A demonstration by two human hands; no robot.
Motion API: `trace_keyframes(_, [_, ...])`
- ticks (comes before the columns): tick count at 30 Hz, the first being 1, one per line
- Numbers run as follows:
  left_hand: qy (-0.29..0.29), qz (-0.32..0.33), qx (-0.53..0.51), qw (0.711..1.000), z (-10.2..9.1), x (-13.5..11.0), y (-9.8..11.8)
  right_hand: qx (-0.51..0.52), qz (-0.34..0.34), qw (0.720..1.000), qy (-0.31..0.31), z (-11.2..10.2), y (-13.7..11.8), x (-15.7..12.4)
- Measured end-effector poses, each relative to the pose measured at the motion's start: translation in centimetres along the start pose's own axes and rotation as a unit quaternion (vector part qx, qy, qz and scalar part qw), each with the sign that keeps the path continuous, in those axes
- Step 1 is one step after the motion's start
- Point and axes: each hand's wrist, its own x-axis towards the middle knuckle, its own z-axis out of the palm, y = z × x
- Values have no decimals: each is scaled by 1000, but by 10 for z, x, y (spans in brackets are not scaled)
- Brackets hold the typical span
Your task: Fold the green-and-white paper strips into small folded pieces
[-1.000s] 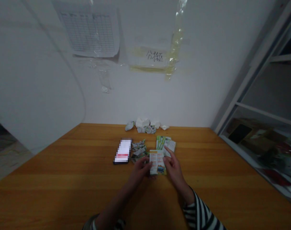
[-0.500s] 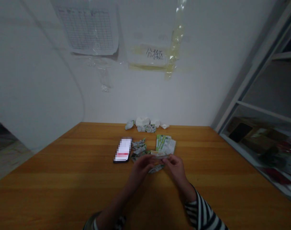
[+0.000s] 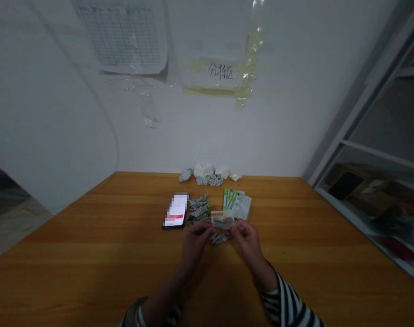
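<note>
Left hand and right hand both pinch folded paper leaflet over wooden counter, just beside crumpled paper scraps.

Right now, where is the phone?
In the head view, the phone lies on the wooden table, just left of the crumpled green-and-white wrappers and ahead of the person's left hand.

Handwritten Chinese "分拣区" in black on a taped paper sign on the white wall
</note>
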Motion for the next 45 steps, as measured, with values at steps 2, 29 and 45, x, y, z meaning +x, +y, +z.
trace_keyframes(2, [13,-12,4,1000,2,-2,0,18,14,1000,15,4,0,-2])
trace_keyframes(29, [37,-101,-137,985,7,-6,-6,12,34,997,66,17,-3,-9])
trace_keyframes(45, [40,-88,-69,993,7,-7,-7,15,63,996,66,15,1,-8])
